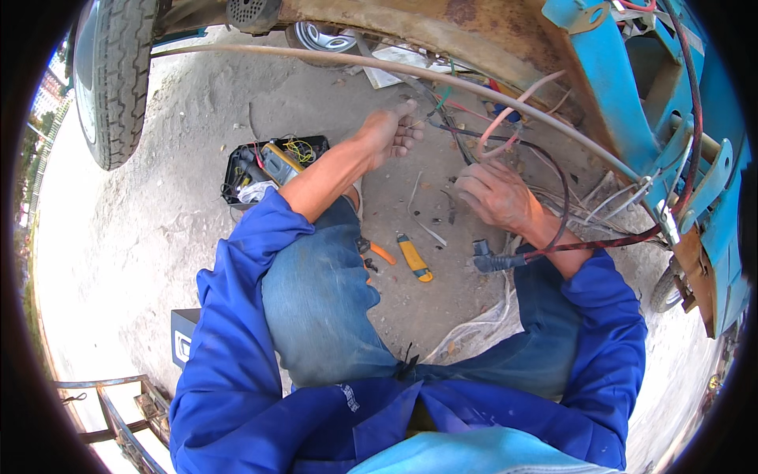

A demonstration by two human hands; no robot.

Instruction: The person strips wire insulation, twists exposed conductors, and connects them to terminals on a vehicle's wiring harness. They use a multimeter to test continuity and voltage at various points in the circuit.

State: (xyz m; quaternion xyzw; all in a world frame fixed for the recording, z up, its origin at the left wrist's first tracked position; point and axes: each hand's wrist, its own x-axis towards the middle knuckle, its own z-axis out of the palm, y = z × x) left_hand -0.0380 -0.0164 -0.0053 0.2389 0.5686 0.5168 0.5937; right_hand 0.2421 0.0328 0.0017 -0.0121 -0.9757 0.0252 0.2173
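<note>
My left hand (392, 134) is raised in the middle, with its fingers curled and fingertips pinched together. What lies between them is too small to make out; thin wire ends are close by. To its right, my right hand (497, 192) is closed around dark wires (459, 144) that run up to a bundle under the vehicle. A pink cable (505, 118) loops just above this hand. Across my right forearm lies a black braided cable with a black plug (493, 259). On the ground between my knees are a yellow utility knife (414, 257) and orange-handled pliers (381, 252).
A black toolbox (229, 186) with a yellow multimeter (280, 163) stands left of my left forearm. A long metal rod (379, 65) crosses above my hands. A blue vehicle frame (612, 95) rises at the right, a tyre (122, 79) at the far left. Loose wires (592, 207) trail by my right arm.
</note>
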